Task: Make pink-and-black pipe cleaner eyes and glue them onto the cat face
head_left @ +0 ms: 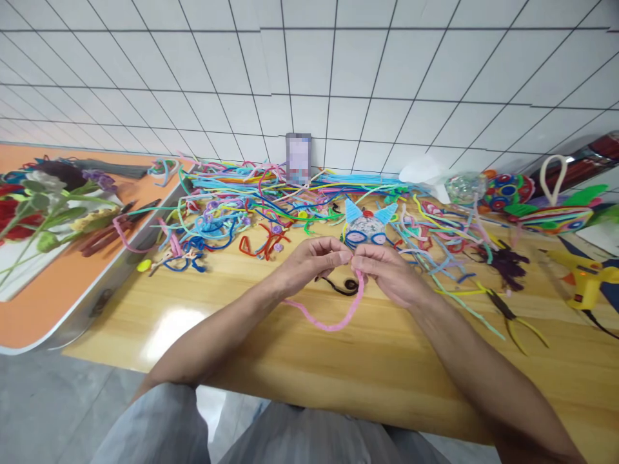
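A pink pipe cleaner [333, 327] hangs in a loop below my two hands, which meet over the middle of the wooden table. My left hand [316, 261] pinches it between thumb and forefinger. Fingertip to fingertip with it, my right hand [387, 270] pinches the same pipe cleaner near one end. Just beyond my fingers stands a round craft head [371, 225] with blue pointed ears and blue ring eyes, its lower part hidden by my hands. A dark pipe cleaner with a coiled end [349, 285] lies on the table beneath my hands.
Many coloured pipe cleaners [222, 187] are heaped along the tiled wall, where a phone [298, 158] leans. To the right lie yellow-handled pliers [510, 316] and a yellow glue gun [583, 277]. Craft flowers [43, 200] rest on the orange surface at left.
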`<state>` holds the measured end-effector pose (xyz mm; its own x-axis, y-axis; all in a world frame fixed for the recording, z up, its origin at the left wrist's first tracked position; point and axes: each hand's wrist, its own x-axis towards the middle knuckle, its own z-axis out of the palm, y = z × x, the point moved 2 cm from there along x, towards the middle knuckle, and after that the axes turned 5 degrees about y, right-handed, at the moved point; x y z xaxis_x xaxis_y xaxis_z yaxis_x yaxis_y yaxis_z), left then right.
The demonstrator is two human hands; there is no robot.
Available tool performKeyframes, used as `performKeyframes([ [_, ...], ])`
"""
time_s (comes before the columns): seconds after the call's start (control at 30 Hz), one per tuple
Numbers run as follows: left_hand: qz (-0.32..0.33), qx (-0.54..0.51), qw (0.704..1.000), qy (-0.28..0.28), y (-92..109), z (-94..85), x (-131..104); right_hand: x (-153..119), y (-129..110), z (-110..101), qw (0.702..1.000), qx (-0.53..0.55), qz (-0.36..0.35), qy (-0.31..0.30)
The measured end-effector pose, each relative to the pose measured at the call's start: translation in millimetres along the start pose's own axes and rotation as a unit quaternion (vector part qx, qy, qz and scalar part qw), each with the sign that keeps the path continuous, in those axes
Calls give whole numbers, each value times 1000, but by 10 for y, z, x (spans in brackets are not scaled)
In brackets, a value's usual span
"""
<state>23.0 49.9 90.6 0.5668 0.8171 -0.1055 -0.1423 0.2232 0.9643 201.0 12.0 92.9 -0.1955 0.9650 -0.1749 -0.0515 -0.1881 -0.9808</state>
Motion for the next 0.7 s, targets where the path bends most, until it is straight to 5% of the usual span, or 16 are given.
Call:
performKeyframes([
  [0.17,56,59,997,17,148,-35,-18,-9,-2,-10,1000,-4,-7,-16],
  [0.43,20,-139,979,151,-206,197,-73,55,240,118,995,71,-42,65],
  [0.7,21,37,999,-11,64,-82,21,38,112,65,997,81,14,-1],
])
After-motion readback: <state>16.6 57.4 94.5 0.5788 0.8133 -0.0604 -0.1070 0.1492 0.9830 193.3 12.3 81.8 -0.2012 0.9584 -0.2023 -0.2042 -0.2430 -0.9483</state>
